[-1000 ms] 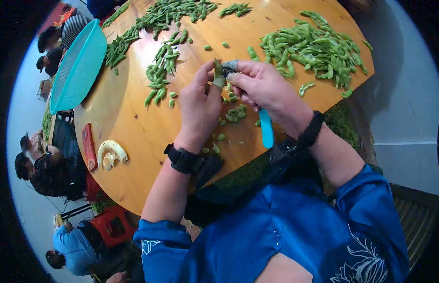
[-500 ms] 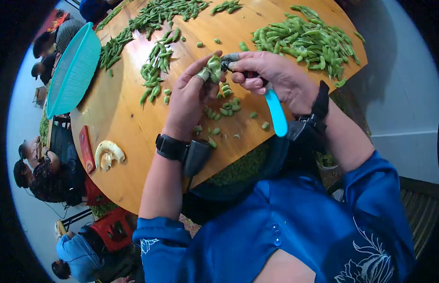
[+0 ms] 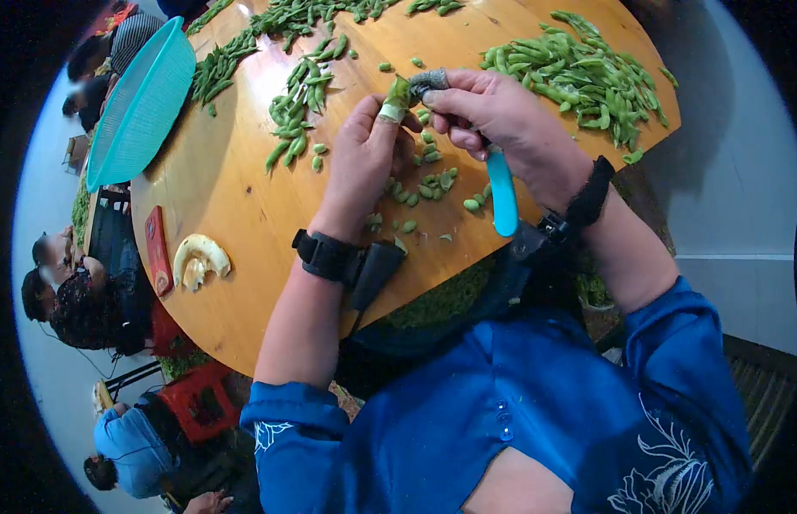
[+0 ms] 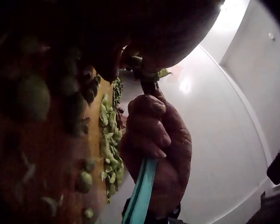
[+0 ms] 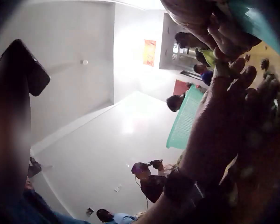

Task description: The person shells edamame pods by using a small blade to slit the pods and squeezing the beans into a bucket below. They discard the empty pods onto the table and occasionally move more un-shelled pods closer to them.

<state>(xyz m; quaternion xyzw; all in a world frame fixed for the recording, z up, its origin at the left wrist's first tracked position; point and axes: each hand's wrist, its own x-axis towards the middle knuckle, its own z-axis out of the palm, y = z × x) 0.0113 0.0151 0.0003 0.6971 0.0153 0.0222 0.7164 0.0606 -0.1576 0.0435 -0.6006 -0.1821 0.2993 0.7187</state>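
In the head view, my left hand (image 3: pixel 360 154) pinches a green soybean pod (image 3: pixel 398 91) between thumb and fingers, a pale cover on the thumb tip. My right hand (image 3: pixel 523 120) meets it from the right, its fingers curled round a tool with a turquoise handle (image 3: pixel 502 195); the tool's working end is hidden. A grey cover (image 3: pixel 429 80) wraps a right fingertip, right by the pod. In the left wrist view, that handle (image 4: pixel 141 189) sticks out below the right fist (image 4: pixel 151 128). Shelled green beans (image 3: pixel 434 185) lie on the table beneath the hands.
A heap of pods (image 3: pixel 578 77) covers the table's right side, with more pods (image 3: pixel 297 107) left of centre. A turquoise basket (image 3: pixel 141 107) leans at the left edge, near a red phone-like slab (image 3: pixel 158 248) and a piece of peel (image 3: pixel 201 257). People sit at far left.
The pod, spread with its pale inside showing half a second ago, now appears narrower between the fingers. Both hands have shifted slightly up and right in the head view, staying close together.
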